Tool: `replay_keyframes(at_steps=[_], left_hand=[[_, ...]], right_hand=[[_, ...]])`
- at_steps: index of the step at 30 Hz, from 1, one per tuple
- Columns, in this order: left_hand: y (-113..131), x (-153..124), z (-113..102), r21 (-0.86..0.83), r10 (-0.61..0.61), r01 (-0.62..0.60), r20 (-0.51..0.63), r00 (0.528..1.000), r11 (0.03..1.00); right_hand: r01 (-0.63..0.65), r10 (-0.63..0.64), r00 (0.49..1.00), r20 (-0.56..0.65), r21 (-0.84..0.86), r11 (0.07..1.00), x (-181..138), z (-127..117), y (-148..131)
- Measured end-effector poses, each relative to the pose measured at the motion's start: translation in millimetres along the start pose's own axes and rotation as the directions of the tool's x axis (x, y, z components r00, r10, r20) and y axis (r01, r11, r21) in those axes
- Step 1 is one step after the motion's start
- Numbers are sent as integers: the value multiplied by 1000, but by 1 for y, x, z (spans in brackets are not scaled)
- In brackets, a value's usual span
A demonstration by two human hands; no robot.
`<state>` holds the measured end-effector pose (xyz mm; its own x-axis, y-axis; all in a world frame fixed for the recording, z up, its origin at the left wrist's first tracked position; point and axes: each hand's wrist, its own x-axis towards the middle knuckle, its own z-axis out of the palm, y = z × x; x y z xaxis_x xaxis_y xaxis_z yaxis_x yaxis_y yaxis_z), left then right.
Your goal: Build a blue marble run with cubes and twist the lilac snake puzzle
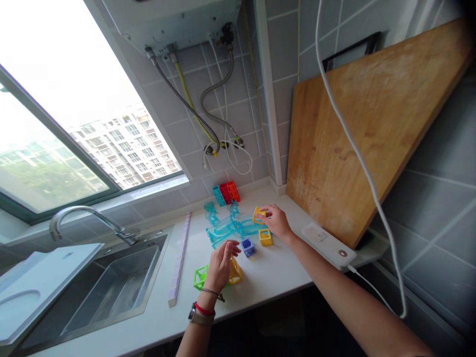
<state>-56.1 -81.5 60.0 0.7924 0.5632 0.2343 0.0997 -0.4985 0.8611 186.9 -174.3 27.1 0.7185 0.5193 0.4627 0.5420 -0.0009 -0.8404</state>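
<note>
Thumb and fingers of my right hand (pixel 277 221) grip a yellow cube frame (pixel 257 215) over the light-blue plastic pieces (pixel 226 227). Just below it on the counter sits a second yellow cube (pixel 265 237). My left hand (pixel 222 263) hovers with loosely bent fingers and nothing visible in them, near a blue cube (pixel 247 247). Partly behind that hand and wrist are a green open frame (pixel 200 277) and an orange-yellow frame (pixel 235 271). Red cube frames (pixel 229 191) and a light-blue one (pixel 218 196) stand together near the wall.
A long pale strip (pixel 180 258) lies on the white counter (pixel 267 285) beside the sink (pixel 111 292) with its faucet (pixel 89 213). At the right, a large wooden board (pixel 357 124) leans on the wall behind a white flat device (pixel 329 245). A white cable (pixel 353 144) hangs in front.
</note>
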Motion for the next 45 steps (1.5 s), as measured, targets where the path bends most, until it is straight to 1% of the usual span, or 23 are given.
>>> replay_keyframes(at_steps=[4, 7, 10, 13, 16, 17, 19, 21, 23, 25, 26, 28, 30, 32, 33, 35, 37, 39, 41, 43, 45], left_hand=[[3, 0, 0, -3, -12, 12, -14, 1000, 1000], [3, 1, 0, 10, 3, -3, 11, 1000, 1000], [0, 1, -1, 48, 26, -27, 31, 999, 998], [-3, 0, -1, 80, 29, -31, 25, 999, 996], [-7, 0, -2, 31, 6, -4, -53, 999, 999], [-8, 0, -2, -7, -9, 9, -92, 996, 1000], [-11, 1, -3, -94, -37, 22, -164, 986, 995], [-14, 2, -4, -164, -48, 12, -222, 974, 986], [-16, 3, -4, -204, -47, -11, -280, 959, 979], [-16, 4, -5, -234, -56, -23, -328, 943, 972], [-16, 4, -5, -254, -68, -21, -339, 938, 967], [-15, 5, -7, -306, -105, -3, -336, 936, 952], [-14, 5, -9, -346, -136, 16, -325, 936, 938], [-14, 5, -10, -353, -146, 21, -332, 932, 935], [-14, 4, -11, -351, -146, 19, -337, 930, 936], [-14, 4, -12, -352, -141, 14, -337, 931, 936], [-15, 4, -12, -362, -137, 14, -317, 938, 932], [-15, 4, -11, -366, -132, 18, -288, 949, 930], [-15, 4, -9, -359, -121, 19, -265, 957, 933], [-14, 4, -8, -343, -105, 13, -252, 962, 939], [-13, 3, -6, -312, -76, -5, -248, 966, 950]], right_hand=[[31, -29, 991, 130, -10, 999, 29, 47, 1], [38, -29, 978, 206, -40, 998, 41, 69, 3], [51, -32, 967, 251, -70, 996, 49, 77, 2], [83, -61, 972, 227, -87, 993, 47, 74, -6], [92, -75, 982, 175, -87, 992, 25, 66, -22], [97, -82, 979, 185, -76, 992, 13, 63, -28], [128, -117, 957, 267, -25, 991, -15, 56, -42], [162, -169, 908, 383, 49, 986, -45, 51, -56], [170, -227, 838, 497, 156, 973, -72, 49, -66], [200, -284, 772, 568, 208, 958, -90, 50, -72], [212, -294, 756, 585, 206, 955, -96, 52, -74], [220, -280, 747, 602, 174, 960, -100, 56, -74], [215, -261, 746, 613, 150, 965, -98, 58, -73], [221, -275, 737, 617, 164, 961, -93, 56, -70], [219, -279, 742, 610, 173, 960, -91, 54, -68], [167, -237, 788, 569, 174, 971, -87, 46, -61], [47, -135, 849, 510, 181, 982, -85, 36, -50], [-103, -12, 890, 457, 228, 968, -83, 27, -38], [-211, 88, 909, 409, 267, 940, -81, 19, -27], [-271, 166, 919, 358, 268, 924, -80, 13, -20], [-323, 229, 917, 327, 268, 908, -80, 11, -17]])
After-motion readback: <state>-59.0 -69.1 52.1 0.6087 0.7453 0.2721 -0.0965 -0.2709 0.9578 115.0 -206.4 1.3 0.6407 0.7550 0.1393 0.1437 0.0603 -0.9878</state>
